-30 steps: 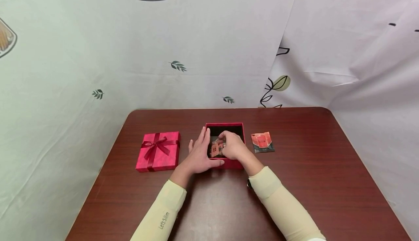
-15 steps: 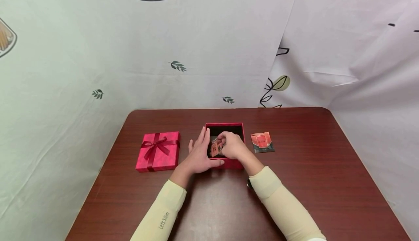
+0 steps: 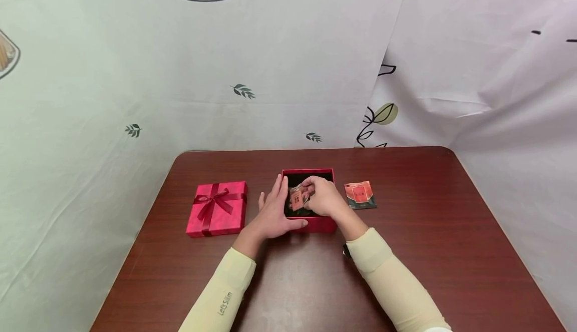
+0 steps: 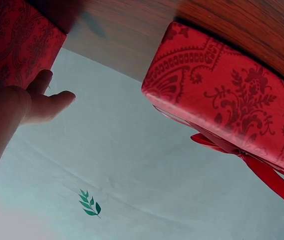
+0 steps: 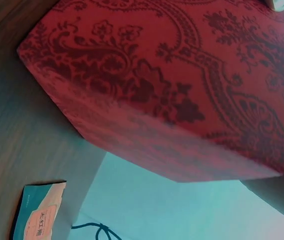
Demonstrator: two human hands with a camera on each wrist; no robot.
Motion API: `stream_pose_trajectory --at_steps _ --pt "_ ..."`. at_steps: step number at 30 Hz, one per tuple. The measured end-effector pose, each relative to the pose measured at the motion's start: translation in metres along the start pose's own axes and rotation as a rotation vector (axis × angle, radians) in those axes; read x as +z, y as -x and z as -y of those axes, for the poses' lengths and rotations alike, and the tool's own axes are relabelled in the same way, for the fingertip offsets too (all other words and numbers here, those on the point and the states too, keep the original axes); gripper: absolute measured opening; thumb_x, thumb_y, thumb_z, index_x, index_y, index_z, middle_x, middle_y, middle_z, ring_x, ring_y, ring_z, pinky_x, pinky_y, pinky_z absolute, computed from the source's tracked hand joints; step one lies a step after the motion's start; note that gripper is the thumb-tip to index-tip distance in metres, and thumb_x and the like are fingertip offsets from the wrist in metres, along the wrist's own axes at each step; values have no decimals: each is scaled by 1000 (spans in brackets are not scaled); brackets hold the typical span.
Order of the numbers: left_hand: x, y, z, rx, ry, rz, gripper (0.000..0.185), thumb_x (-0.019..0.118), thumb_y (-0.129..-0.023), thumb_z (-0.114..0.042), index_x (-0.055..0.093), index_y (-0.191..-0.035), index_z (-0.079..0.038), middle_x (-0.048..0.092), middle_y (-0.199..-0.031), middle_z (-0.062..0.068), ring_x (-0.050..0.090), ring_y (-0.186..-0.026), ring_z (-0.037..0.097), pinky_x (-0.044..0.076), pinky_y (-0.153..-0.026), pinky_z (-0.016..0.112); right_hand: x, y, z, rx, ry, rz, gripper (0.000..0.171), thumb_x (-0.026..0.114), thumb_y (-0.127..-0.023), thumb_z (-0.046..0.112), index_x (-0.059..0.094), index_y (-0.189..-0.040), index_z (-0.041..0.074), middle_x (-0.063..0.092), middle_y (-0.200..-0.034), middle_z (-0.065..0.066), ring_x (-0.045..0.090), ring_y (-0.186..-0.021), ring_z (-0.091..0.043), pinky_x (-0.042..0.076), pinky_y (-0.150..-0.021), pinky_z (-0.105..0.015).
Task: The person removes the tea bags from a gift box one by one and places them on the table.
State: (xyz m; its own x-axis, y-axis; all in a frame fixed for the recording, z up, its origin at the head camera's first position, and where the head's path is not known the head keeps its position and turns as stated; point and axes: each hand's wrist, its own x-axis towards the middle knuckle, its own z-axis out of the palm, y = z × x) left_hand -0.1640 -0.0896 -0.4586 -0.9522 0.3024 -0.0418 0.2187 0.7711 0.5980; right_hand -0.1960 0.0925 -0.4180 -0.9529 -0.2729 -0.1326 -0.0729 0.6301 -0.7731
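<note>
An uncovered red box (image 3: 321, 225) with a dark inside stands at the middle of the table. My left hand (image 3: 270, 218) steadies it, straight fingers along its left wall and thumb across the front. Inside the box opening, my right hand (image 3: 328, 198) pinches a small packet (image 3: 297, 200) with an orange-red label, partly hidden by the fingers. In the left wrist view, part of the left hand (image 4: 14, 107) shows against the patterned box wall (image 4: 19, 40). The box side (image 5: 156, 90) fills the right wrist view, where the right hand's fingers are out of sight.
The red lid (image 3: 230, 219) with a ribbon bow lies left of the box. Right of the box, a flat orange and dark green packet (image 3: 360, 195) lies on the brown table (image 3: 428, 232). A patterned white cloth (image 3: 288, 61) hangs behind the table.
The right hand has lifted the packet slightly within the box, and the packet has tilted to face upward. The left hand stays against the box.
</note>
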Motion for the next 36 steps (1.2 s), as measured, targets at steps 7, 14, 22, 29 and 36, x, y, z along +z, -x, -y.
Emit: stream_pose_trajectory --at_steps 7,14,22,29,36 --pt "1 -1 1 4 7 3 126 79 -75 -59 1 -161 -11 -8 -167 0 6 -151 20 -2 -112 63 -10 2 -2 7 -10 -31 45 82 -77 0 66 -118 7 65 -102 -5 59 -91 -22 55 -74 -36" --pt "0 -1 3 13 -16 -6 128 78 -73 -63 2 -161 -10 -9 -167 0 6 -151 21 0 -112 65 -19 5 -3 27 -23 -41 45 81 -78 0 66 -119 7 64 -102 -5 58 -87 -22 53 -73 -35" --pt "1 0 4 -12 -5 10 129 78 -72 -63 -1 -162 -14 -10 -166 -3 5 -150 19 -3 -113 62 -22 8 -8 24 -69 -53 46 82 -77 -2 65 -118 6 64 -101 -6 58 -85 -22 53 -73 -35" --pt "1 -1 2 -17 8 11 129 80 -72 -61 -1 -162 -15 -10 -166 -4 5 -150 18 -4 -113 61 -29 13 -12 22 -108 -64 46 80 -77 -5 64 -120 6 63 -101 -8 58 -88 -24 54 -72 -34" --pt "2 -1 1 -11 5 1 129 80 -72 -60 1 -162 -14 -9 -167 -3 4 -150 17 -2 -113 62 -39 14 -18 14 -144 -79 47 78 -77 -8 64 -120 4 62 -102 -10 59 -84 -23 55 -71 -35"
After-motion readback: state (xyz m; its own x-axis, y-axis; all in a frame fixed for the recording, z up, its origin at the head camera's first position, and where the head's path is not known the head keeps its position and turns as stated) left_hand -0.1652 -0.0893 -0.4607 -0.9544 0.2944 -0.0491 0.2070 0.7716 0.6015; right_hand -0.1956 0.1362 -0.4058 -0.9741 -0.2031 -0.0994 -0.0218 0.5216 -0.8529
